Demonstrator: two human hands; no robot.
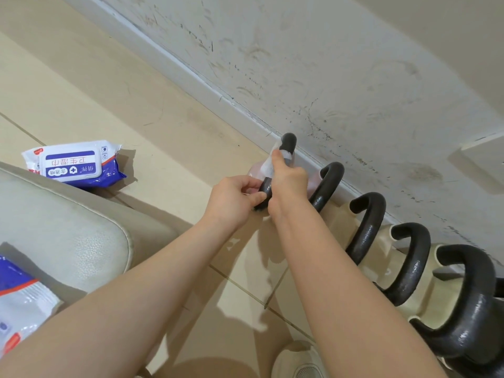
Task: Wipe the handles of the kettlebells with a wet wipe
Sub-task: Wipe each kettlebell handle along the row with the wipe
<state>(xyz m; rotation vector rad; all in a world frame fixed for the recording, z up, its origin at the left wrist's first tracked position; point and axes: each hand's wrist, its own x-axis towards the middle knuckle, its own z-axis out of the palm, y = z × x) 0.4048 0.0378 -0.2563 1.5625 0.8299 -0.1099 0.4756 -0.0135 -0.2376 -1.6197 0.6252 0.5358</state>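
Five kettlebells in a row along the wall point(354, 77), running from the middle toward 4 o'clock. Thick, black, curved handles, a bit shiny, with pale cream bodies under them. Farthest kettlebell point(255, 170) pinkish, mostly hidden behind the hands.

Right hand point(286, 178) curled around the far handle point(288, 144), pressing a white wet wipe point(268, 163) against it. Wipe bunched and wrapped partway round the black bar, just below the top bend. Left hand point(234, 199) at 9 o'clock of the right one, thumb and fingers pinching the lower end of the same handle. Hard to tell how tight that pinch is, since the right wrist covers part of it.

Next handle point(327, 184) just beside the right hand, at its 3 o'clock, then three more point(366, 227) point(409, 266) point(463, 309) bigger and closer.

Pack of wipes point(75, 163) on the tan floor tiles point(81, 105) at 10 o'clock, white and blue, lid closed. Second pack point(19, 304) at 8 o'clock, lying on a pale cushion point(68, 227). Toe of a light shoe point(297, 361) at 6 o'clock.
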